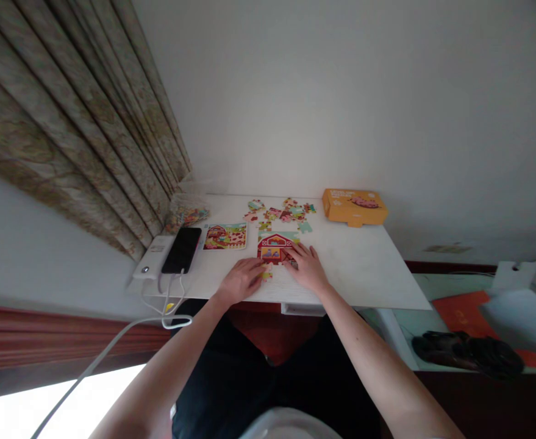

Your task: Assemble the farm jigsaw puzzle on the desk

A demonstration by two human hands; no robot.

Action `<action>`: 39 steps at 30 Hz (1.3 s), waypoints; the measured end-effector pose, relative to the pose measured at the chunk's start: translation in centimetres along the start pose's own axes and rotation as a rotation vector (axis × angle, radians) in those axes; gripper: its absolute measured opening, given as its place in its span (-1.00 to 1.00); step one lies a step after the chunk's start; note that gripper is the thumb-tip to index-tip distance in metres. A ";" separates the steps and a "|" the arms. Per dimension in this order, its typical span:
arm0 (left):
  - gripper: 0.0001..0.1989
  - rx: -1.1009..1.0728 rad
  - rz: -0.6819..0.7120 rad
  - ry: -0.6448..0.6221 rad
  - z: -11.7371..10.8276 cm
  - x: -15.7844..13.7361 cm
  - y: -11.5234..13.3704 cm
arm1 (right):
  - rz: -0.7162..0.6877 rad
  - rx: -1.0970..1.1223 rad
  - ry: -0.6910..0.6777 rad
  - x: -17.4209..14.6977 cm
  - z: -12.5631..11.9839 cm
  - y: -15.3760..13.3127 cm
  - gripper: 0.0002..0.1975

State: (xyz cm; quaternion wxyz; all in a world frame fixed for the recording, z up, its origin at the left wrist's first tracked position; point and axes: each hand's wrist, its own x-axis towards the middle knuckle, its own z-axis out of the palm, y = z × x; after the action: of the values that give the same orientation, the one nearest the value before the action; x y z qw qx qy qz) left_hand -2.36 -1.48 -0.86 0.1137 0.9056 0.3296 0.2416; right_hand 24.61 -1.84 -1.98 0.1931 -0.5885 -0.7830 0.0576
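Note:
A partly joined jigsaw puzzle [272,242] with a red barn lies on the white table in front of me. My left hand [242,279] is at its lower left corner, fingers curled together on a yellow-green and pink puzzle piece [268,274] by the lower edge. The fingertips partly cover that piece. My right hand [308,266] rests with spread fingers on the right side of the barn section, pressing flat on it. Beyond the joined part, loose puzzle pieces [286,214] are scattered. A picture card [225,236] of the farm scene lies left of the puzzle.
An orange box [354,207] stands at the back right of the table [363,268]. At the left are a black phone [182,250] with white cables [125,329], a white device [153,256] and a clear bag of pieces [188,213]. Curtains [89,110] hang alongside.

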 end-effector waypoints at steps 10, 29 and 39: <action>-0.54 -0.009 -0.019 -0.078 0.2 0.3 -0.1 | 0.072 -0.003 0.037 0.2 0.2 -0.1 -0.57; -0.63 0.004 0.057 -0.082 0.8 1.3 -1.1 | 0.031 -0.011 0.043 1.0 0.1 0.5 -0.61; -0.63 0.014 0.056 -0.112 0.9 0.8 -0.8 | 0.041 -0.022 0.037 0.8 -0.1 0.3 -0.60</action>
State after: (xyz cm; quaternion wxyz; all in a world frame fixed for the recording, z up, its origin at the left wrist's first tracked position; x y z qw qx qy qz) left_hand -1.79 -0.34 -1.65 0.1187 0.9273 0.2989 0.1914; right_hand 24.74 -0.97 -1.82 0.2001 -0.6072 -0.7678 0.0421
